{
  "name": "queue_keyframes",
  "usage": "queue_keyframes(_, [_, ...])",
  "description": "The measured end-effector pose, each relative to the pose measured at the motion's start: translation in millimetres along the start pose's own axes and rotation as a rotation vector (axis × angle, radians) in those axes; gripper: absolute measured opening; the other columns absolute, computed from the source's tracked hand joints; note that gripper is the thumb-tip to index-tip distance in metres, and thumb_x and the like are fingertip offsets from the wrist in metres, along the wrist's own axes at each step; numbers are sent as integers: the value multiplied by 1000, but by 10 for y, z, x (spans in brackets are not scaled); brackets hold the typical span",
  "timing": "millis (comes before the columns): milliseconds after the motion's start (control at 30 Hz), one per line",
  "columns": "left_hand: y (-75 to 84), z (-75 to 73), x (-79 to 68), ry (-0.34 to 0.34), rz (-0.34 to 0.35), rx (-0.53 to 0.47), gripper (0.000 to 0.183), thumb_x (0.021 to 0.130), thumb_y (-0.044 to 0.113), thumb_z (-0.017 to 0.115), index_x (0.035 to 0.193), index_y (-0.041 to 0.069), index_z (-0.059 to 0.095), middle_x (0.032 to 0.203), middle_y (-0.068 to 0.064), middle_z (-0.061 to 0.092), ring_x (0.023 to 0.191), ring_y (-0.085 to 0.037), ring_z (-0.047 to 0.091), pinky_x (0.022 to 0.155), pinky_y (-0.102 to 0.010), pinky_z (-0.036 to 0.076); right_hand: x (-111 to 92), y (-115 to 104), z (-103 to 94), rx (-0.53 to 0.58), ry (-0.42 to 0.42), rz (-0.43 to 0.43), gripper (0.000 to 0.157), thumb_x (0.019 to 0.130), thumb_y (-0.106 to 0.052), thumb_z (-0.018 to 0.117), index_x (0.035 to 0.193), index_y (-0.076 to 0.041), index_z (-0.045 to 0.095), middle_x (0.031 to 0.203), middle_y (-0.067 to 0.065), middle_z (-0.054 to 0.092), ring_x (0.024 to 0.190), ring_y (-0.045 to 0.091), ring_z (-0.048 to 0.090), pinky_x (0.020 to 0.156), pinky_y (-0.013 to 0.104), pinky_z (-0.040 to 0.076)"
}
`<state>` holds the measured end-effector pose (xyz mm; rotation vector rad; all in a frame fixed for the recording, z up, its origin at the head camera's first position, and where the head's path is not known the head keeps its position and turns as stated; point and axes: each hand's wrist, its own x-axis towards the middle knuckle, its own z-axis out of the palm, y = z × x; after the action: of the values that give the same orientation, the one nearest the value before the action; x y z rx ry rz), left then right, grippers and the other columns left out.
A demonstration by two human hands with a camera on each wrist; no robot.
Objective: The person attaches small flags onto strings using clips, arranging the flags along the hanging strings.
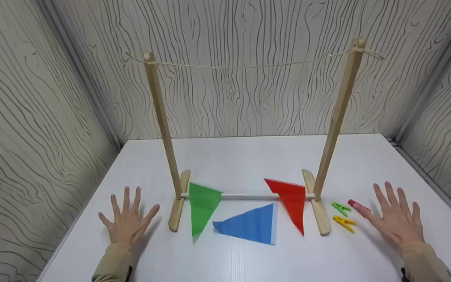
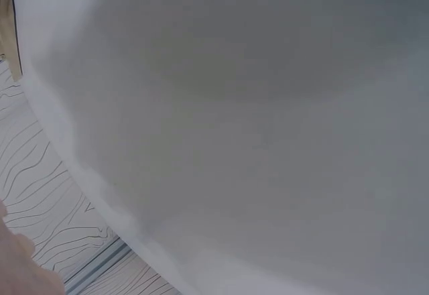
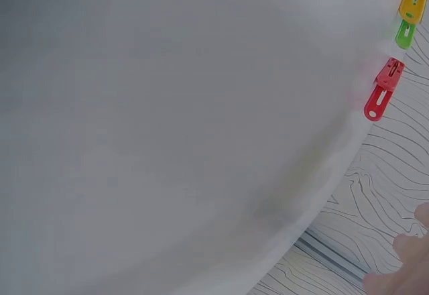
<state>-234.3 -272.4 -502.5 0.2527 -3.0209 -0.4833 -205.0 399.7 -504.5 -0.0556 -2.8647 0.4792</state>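
While the left hand (image 1: 125, 227) and right hand (image 1: 399, 221) spread wide, empty, the red peg (image 3: 386, 83) lies on the bench (image 1: 241, 156) by the right thumb (image 1: 366, 214), contact unclear, where a careless sweep could displace it.

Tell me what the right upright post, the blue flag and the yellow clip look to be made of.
Right upright post: wood, by its pale tan tone; smooth, bare or lightly varnished.
Blue flag: a thin, fairly matte sheet, possibly fabric or paper; the pictures don't settle which.
Yellow clip: probably moulded plastic, by its bright, even colour.
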Motion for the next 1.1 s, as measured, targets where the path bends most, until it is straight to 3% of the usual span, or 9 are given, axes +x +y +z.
queue_keyframes(567, [21,-3,-25,23,0,16,96,92,75,42,163,25,3,171,-9,-9,153,-47,-20,106,-80,-23,56,-22,-76,13,-53,18,97,96,-66,48,162,-12,1,167,26,-6,151,55,-8,110,82,-4])
queue_keyframes(800, [109,-67,-116,-33,-31,-5,100,91,79,39,163,22,-2,170,-10,-14,151,-49,-23,103,-81,-26,131,-47,-175,61,-95,5,96,97,-64,48,162,-10,3,166,29,-4,150,56,-8,110,82,-4])
queue_keyframes(1100, [373,-244,-259,-113,-64,-79,109,89,82,37,162,15,-7,169,-16,-17,149,-51,-27,101,-81,-28,203,-88,-284,104,-178,8,100,95,-64,51,160,-1,9,164,33,-1,150,57,-5,108,83,1])
